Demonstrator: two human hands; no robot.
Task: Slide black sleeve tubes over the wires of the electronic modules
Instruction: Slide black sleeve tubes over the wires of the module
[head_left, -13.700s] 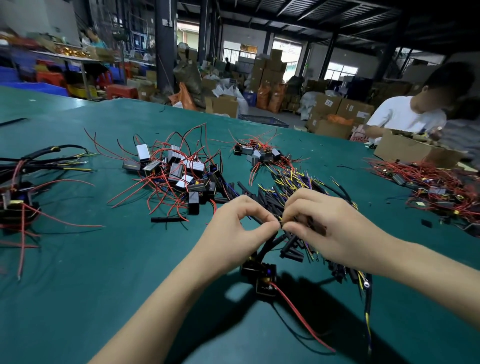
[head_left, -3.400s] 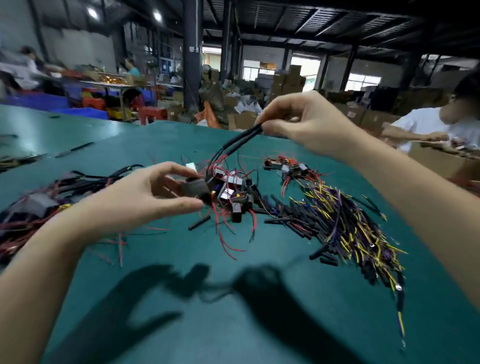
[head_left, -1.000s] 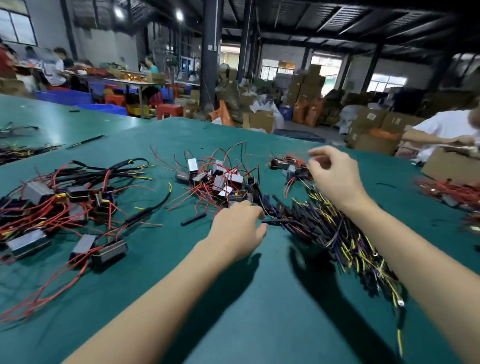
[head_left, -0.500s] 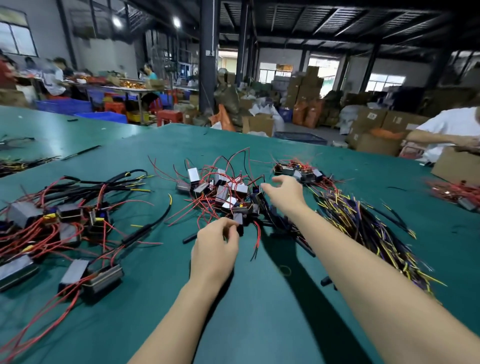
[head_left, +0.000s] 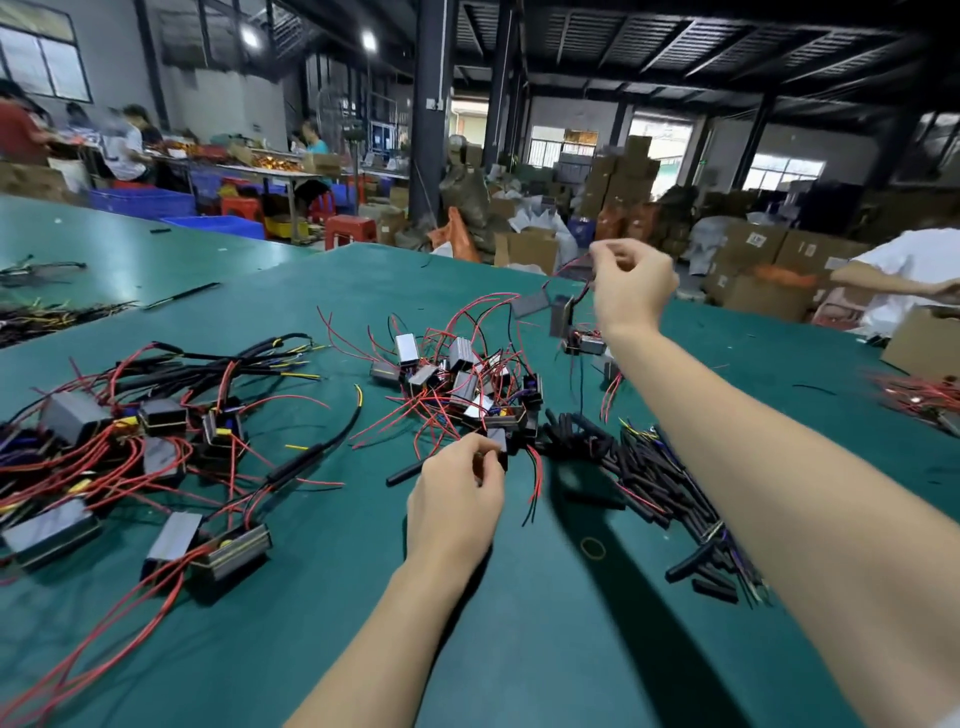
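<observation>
A tangle of small modules with red and black wires (head_left: 457, 379) lies in the middle of the green table (head_left: 545, 649). My left hand (head_left: 457, 499) rests at the pile's near edge and pinches a small black module (head_left: 497, 442) there. My right hand (head_left: 631, 291) is raised above the table and pinches thin red wires, from which several modules (head_left: 563, 317) dangle, blurred by motion. A heap of black sleeve tubes (head_left: 639, 467) mixed with yellow and purple wires lies under my right forearm.
Sleeved modules with thick black tubing (head_left: 156, 436) are spread over the left of the table. A loose black tube (head_left: 405, 473) lies left of my left hand. A person in a white shirt (head_left: 914, 280) works by a cardboard box (head_left: 930, 343) at far right.
My right hand has lifted from the pile up and to the right, pulling wires and several modules into the air. My left hand stays at the pile's near edge.
</observation>
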